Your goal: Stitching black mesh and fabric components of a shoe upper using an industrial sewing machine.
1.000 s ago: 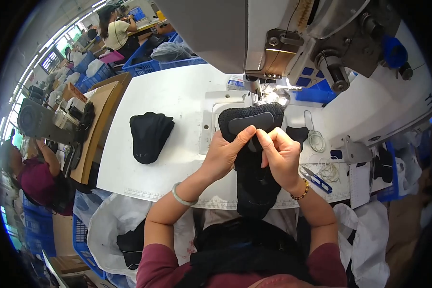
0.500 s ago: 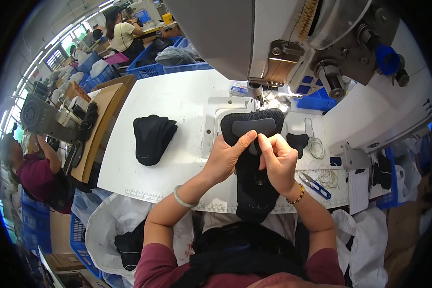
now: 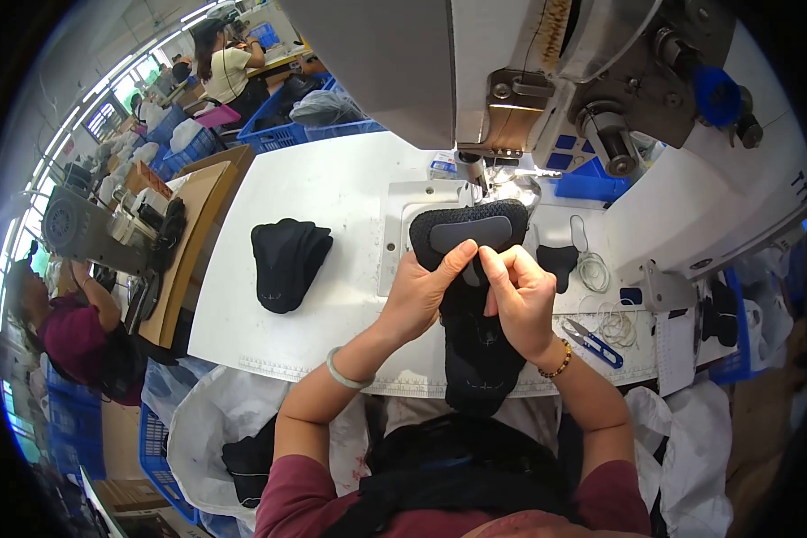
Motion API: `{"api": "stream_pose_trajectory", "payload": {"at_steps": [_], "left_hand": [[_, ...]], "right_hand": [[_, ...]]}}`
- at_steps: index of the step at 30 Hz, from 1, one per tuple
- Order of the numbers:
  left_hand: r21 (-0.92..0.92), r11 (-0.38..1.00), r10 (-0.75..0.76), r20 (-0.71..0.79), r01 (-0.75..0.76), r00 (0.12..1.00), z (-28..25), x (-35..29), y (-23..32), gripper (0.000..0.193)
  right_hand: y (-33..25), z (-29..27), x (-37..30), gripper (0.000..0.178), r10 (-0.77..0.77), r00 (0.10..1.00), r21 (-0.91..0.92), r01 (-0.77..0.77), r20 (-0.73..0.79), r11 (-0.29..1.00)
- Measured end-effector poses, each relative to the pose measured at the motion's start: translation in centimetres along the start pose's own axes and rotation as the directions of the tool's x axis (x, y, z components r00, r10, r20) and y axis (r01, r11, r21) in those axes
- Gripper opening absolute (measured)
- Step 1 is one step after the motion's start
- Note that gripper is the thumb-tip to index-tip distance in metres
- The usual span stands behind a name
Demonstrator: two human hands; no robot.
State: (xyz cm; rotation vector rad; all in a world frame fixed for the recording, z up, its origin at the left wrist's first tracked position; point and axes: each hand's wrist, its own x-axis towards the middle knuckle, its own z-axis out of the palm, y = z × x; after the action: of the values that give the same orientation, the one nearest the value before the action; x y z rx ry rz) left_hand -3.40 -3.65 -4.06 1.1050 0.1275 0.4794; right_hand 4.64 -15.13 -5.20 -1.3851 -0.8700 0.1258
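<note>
A long black knit fabric piece (image 3: pixel 481 363) lies lengthwise in front of me, its wide far end below the sewing machine's needle area. A smooth dark grey rounded patch (image 3: pixel 471 234) sits on that wide end. My left hand (image 3: pixel 419 294) grips the piece from its left side, thumb on top and fingers beneath. Close beside that thumb, my right hand (image 3: pixel 522 291) is closed in a pinch over the piece, just below the patch. What its fingertips hold is too small to make out. The near end of the piece hangs over the table's front edge.
The white sewing machine (image 3: pixel 377 67) looms over the table (image 3: pixel 341 193). A stack of black fabric pieces (image 3: pixel 287 264) lies left. On the right are a small black piece (image 3: pixel 558 260), coiled thread (image 3: pixel 594 272) and blue-handled snips (image 3: pixel 595 344). Other people work at far left.
The view has shifted slightly. Both hands keep nearly the same places on the black fabric piece, with their fingertips still close together.
</note>
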Motion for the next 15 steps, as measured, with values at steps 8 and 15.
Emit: {"api": "stream_pose_trajectory", "payload": {"at_steps": [8,15], "left_hand": [[0.122,0.992,0.032,-0.005,-0.031,0.999,0.0,0.0,0.0,0.021],[0.189,0.981,0.05,-0.044,-0.041,0.998,0.5,-0.2,0.6,0.027]], "right_hand": [[0.1,-0.7,0.4,0.027,0.037,0.999,0.035,-0.037,0.01,0.999],[-1.6,-4.1,2.4,0.029,-0.283,0.94,-0.344,0.206,-0.19,0.916]]}}
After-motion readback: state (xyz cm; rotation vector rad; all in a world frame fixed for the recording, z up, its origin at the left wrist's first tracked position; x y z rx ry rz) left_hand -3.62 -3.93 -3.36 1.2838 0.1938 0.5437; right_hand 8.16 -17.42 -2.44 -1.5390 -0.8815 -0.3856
